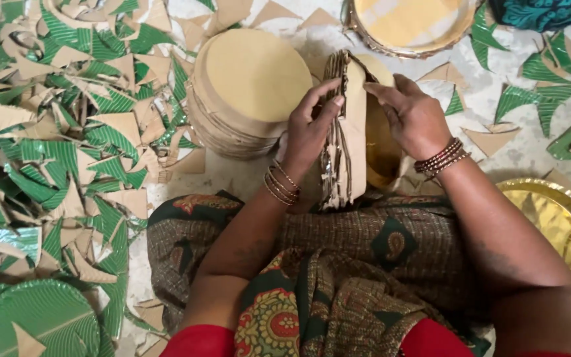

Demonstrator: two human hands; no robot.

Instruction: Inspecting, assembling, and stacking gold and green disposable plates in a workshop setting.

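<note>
We pinch a bundle of cardboard discs (346,132) upright between left hand (308,129) and right hand (412,116), squaring edges beside the flat disc stack (252,89).

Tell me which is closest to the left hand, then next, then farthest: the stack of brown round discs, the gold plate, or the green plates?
From the left hand, in the head view:
1. Stack of brown round discs: right beside it, to the left.
2. Gold plate: across the lap, at the right edge.
3. Green plates: down in the bottom left corner, a bit farther.
</note>
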